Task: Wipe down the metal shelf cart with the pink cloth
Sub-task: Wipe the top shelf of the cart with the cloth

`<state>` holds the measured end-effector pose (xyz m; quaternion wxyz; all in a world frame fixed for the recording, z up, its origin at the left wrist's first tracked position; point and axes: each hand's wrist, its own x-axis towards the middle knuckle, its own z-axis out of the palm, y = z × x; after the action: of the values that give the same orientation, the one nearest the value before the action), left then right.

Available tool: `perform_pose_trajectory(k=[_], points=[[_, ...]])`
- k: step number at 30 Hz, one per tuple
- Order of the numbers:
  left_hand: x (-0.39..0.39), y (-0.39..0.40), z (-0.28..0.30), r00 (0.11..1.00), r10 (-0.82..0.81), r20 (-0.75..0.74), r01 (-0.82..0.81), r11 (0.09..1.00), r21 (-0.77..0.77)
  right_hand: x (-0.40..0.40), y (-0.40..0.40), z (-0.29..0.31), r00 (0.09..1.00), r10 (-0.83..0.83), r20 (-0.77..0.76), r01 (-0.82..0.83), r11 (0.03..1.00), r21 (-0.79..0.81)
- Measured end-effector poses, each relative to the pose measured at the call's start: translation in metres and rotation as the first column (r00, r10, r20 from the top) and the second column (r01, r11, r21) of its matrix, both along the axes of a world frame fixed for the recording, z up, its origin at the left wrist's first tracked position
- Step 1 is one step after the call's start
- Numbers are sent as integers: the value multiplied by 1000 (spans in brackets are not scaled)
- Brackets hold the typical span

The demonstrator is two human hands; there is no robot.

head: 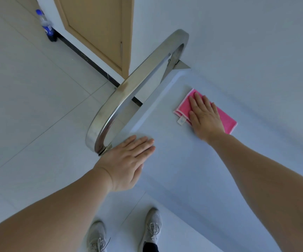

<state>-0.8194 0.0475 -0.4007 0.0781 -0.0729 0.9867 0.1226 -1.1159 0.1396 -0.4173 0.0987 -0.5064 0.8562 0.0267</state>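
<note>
My right hand presses flat, fingers spread, on the folded pink cloth to wipe the pale metal shelf cart top; my left hand, open and empty, steadies it.

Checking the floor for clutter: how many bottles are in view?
1. A blue-capped bottle stands on the floor at upper left, beside the wooden door. The cart top may hide others.

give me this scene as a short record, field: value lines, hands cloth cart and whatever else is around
right hand: flat, palm down on the pink cloth
left hand: flat on the cart top, near the handle's base, holding nothing
pink cloth: folded, lying on the cart top
handle: curved metal bar at the cart's left end
bottle: blue-capped, on the floor by the wooden door
shoes: grey, below the cart edge
</note>
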Motion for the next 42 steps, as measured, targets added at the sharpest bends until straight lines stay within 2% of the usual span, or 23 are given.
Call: perform_pose_trajectory(k=[13,20,27,36,39,42], points=[[-2,0,6,998,-21,-54,17,998,-68,-43,-49,-2,997,-55,-53,54,998,-9],[-2,-1,5,999,-40,-26,38,996,-80,-43,-81,0,996,-73,-53,72,997,-15],[-1,-1,2,999,-31,-18,30,998,-60,-35,-118,1,999,-21,-46,20,1000,-15],[-1,-2,0,999,-17,-36,17,1000,-17,-1,-113,0,997,78,-9,-78,997,-24],[0,-1,0,996,-2,-85,1,1000,-9,22,-104,-3,989,148,5,-147,988,-45],[5,1,3,982,15,-188,-1,997,73,29,-98,-1,987,161,2,-161,987,-21]])
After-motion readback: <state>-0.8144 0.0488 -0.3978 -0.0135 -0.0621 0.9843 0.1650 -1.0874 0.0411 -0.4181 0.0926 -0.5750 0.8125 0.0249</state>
